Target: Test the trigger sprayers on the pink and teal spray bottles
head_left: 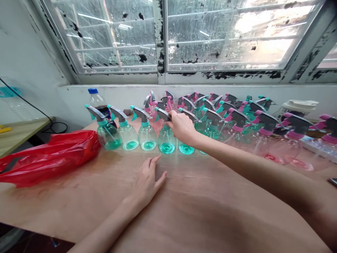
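A row of clear green spray bottles with teal and grey trigger heads stands along the wooden table [210,211]. My right hand [183,128] is closed around the trigger head of one green spray bottle [166,142], which is upright. Just right of it, partly behind my wrist, is another green spray bottle [186,147]. On the left side of the row are a green spray bottle [147,138] and its neighbour, a similar spray bottle [128,137]. My left hand [149,179] rests on the tabletop in front of the row, fingers spread, holding nothing.
A red plastic bag [52,154] lies at the left. Behind the row's left end stands a blue-capped drink bottle [96,98]. Several pink spray bottles [265,140] stand at the right, near a white-lidded container [297,107]. A window [231,38] is above the back wall.
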{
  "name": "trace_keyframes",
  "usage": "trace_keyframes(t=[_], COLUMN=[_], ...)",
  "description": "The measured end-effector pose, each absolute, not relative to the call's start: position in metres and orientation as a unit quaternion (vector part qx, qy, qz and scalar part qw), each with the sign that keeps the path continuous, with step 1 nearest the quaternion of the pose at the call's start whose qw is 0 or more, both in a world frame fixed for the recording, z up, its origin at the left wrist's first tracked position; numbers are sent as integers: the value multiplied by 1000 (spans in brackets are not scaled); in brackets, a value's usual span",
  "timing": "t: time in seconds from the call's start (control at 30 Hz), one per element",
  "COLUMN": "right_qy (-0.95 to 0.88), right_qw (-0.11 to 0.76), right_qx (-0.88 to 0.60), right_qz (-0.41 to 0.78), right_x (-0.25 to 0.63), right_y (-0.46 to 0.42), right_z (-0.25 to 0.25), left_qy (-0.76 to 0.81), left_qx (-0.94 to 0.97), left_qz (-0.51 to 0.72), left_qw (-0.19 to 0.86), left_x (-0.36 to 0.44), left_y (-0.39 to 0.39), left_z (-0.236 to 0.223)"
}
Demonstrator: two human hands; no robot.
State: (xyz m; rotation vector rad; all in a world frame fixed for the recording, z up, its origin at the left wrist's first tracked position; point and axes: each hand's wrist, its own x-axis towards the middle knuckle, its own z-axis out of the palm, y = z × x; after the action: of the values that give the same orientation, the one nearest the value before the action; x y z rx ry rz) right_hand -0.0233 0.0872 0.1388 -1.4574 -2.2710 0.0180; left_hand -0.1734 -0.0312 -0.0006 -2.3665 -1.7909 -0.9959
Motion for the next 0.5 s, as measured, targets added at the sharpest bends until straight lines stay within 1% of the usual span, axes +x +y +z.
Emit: trace_keyframes(t=[0.33,0.5], right_qy=[-822,-823], right_qw=[269,298], right_qx=[-501,-484], right_qz=[32,24], right_x=[-16,0], right_y=[87,80], right_z=[141,148], left_qy=[-575,-578], left_qx=[-759,-757], left_qz=[-306,-302], left_qw=[18,32], left_x=[-173,-172], left_y=[-28,-30], left_z=[-4,-2])
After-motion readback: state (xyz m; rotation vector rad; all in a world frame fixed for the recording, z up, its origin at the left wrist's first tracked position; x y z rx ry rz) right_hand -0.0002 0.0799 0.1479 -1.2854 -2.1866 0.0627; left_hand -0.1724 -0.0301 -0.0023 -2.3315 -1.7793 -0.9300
